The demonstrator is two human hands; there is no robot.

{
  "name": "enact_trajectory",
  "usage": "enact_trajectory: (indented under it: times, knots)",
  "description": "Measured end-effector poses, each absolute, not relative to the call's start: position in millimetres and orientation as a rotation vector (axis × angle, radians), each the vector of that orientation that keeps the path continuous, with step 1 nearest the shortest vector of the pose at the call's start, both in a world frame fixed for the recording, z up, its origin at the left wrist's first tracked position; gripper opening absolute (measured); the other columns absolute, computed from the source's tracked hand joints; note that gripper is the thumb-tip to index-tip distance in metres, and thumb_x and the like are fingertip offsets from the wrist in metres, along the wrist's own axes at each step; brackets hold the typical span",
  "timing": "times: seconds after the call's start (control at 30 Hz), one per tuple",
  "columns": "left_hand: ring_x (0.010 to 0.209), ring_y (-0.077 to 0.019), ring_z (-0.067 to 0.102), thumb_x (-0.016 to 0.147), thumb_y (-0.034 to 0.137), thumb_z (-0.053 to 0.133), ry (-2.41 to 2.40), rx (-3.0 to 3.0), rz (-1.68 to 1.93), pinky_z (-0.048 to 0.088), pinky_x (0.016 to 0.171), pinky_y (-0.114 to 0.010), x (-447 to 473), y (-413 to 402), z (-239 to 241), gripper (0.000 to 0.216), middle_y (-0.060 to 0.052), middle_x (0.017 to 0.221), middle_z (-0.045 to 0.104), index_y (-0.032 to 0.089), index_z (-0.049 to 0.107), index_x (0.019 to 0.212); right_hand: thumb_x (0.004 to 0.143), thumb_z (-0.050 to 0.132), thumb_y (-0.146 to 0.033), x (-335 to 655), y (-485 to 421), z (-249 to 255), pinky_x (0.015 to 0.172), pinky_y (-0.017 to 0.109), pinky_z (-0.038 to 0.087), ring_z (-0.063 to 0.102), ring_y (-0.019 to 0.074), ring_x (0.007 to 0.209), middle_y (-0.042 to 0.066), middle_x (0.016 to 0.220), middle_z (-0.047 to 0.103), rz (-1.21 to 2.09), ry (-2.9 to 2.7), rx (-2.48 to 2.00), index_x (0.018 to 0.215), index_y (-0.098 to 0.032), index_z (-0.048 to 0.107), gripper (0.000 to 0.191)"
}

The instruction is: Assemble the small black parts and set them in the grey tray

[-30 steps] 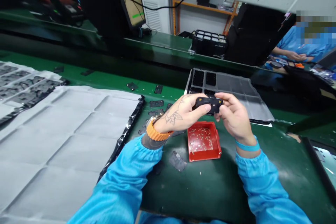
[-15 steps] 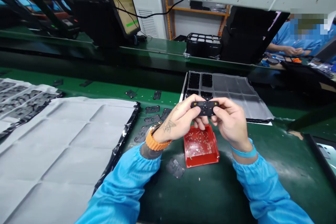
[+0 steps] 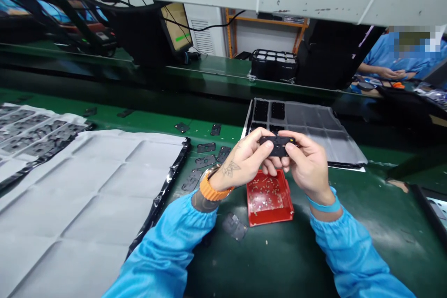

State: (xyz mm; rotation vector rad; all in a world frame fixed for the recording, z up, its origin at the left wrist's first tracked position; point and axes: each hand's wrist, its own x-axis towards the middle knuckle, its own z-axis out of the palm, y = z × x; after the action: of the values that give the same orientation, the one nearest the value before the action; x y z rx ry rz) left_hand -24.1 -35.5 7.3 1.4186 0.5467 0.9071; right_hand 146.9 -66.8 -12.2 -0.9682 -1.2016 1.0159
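To the left of the grip, a broad grey divided tray (image 3: pixel 104 191) is lying flat. Just beyond the grip, a smaller tray (image 3: pixel 323 125) is holding black pieces (image 3: pixel 278 111) in its left compartments. Below the grip, a red bin (image 3: pixel 270 218) is containing scattered pale bits (image 3: pixel 267 194). The left hand (image 3: pixel 244 158) and right hand (image 3: pixel 310 163) are pinching a black plate (image 3: pixel 278 148) at opposite ends.

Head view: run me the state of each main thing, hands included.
Black part, held up roughly level
Left hand, gripping the part's left end
Right hand, gripping its right end
Red bin, open-topped, small pale bits inside
Loose black parts, lying on the green table
Tray behind the right hand, partly filled with black pieces
Monitor, lit, green bar showing
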Motion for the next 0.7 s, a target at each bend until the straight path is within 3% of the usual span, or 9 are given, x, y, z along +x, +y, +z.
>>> enact_trajectory:
  times: [0.13, 0.37, 0.53, 0.63, 0.7]
  knots:
    - [0.055, -0.0141, 0.072, 0.093, 0.038, 0.064, 0.626, 1.419, 0.903, 0.055, 0.050, -0.018, -24, -36, 9, 0.026, -0.002, 0.071, 0.074, 0.019, 0.050, 0.103, 0.090, 0.066, -0.033, 146, -65, -14, 0.042, 0.024, 0.045, 0.053, 0.0112, 0.045, -0.004, 0.056, 0.058, 1.022, -1.154, -0.964, 0.102, -0.020, 0.074, 0.019]
    - [0.052, -0.0126, 0.069, 0.100, 0.048, 0.052, 0.701, 1.493, 0.942, 0.052, 0.049, -0.019, -9, -42, -3, 0.033, -0.002, 0.067, 0.070, 0.020, 0.049, 0.082, 0.087, 0.073, -0.036, 156, -66, -15, 0.037, 0.021, 0.040, 0.050, 0.0103, 0.040, -0.004, 0.054, 0.058, 0.886, -1.087, -1.102, 0.094, -0.020, 0.074, 0.018]
    - [0.046, -0.0103, 0.061, 0.102, 0.040, 0.046, 0.736, 1.523, 0.948, 0.049, 0.050, -0.020, -3, -36, -11, 0.034, 0.001, 0.057, 0.064, 0.020, 0.048, 0.074, 0.079, 0.074, -0.030, 151, -58, -17, 0.036, 0.019, 0.036, 0.048, 0.0086, 0.039, -0.004, 0.054, 0.058, 0.829, -0.989, -1.067, 0.079, -0.018, 0.073, 0.011]
    - [0.060, -0.0124, 0.070, 0.104, 0.045, 0.046, 0.786, 1.707, 0.775, 0.055, 0.060, -0.022, -19, -9, -2, 0.035, -0.003, 0.074, 0.073, 0.018, 0.056, 0.084, 0.075, 0.072, -0.026, 153, -51, -12, 0.035, 0.019, 0.035, 0.047, 0.0079, 0.038, -0.003, 0.054, 0.059, 0.764, -0.957, -1.077, 0.075, -0.018, 0.074, 0.009]
    - [0.079, -0.0133, 0.075, 0.108, 0.048, 0.043, 1.091, 1.904, 0.579, 0.057, 0.073, -0.022, -38, 22, 5, 0.037, -0.006, 0.097, 0.078, 0.019, 0.064, 0.107, 0.069, 0.072, -0.023, 162, -48, -4, 0.033, 0.020, 0.033, 0.045, 0.0083, 0.036, -0.003, 0.051, 0.058, 0.702, -0.870, -1.077, 0.072, -0.018, 0.074, 0.007]
